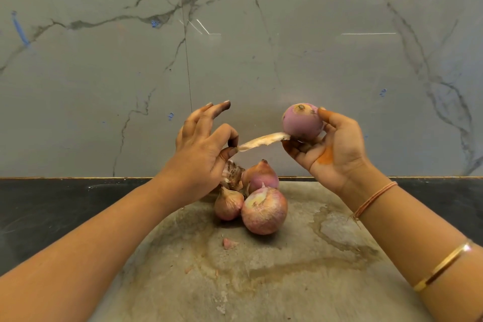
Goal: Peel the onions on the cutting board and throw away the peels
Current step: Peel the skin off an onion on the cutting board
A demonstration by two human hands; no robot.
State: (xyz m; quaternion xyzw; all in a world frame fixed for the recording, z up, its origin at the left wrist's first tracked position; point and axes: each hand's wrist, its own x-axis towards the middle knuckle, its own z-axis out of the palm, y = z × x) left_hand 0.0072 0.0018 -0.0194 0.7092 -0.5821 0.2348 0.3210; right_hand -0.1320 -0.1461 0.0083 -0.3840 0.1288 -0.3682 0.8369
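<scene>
Above the stained cutting board (287,269), your right hand (332,149) holds a purple onion (302,121) raised. Fingers and thumb curl round it, the palm is turned toward you, and most of its surface shows smooth and bare. Your left hand (206,149) pinches one end of a pale strip of peel (264,140) between thumb and forefinger, with the other three fingers spread and extended upward. The strip runs taut from that pinch to the held onion's lower left side.

Below the hands, three onions with their skins on lie clustered on the far part of the board, touching one another: a large onion (264,210) nearest you, a smaller onion (228,202) at its left, and a third onion (260,174) behind them. A heap of loose dry peels (232,172) sits just beside the third onion, partly hidden by your left hand. One small pink peel scrap (229,243) lies on the board nearer you, apart from the cluster.

The board rests on a dark countertop (52,204) against a grey veined marble wall (261,47). A thread band (373,200) and a gold bangle (441,265) circle your right forearm.
</scene>
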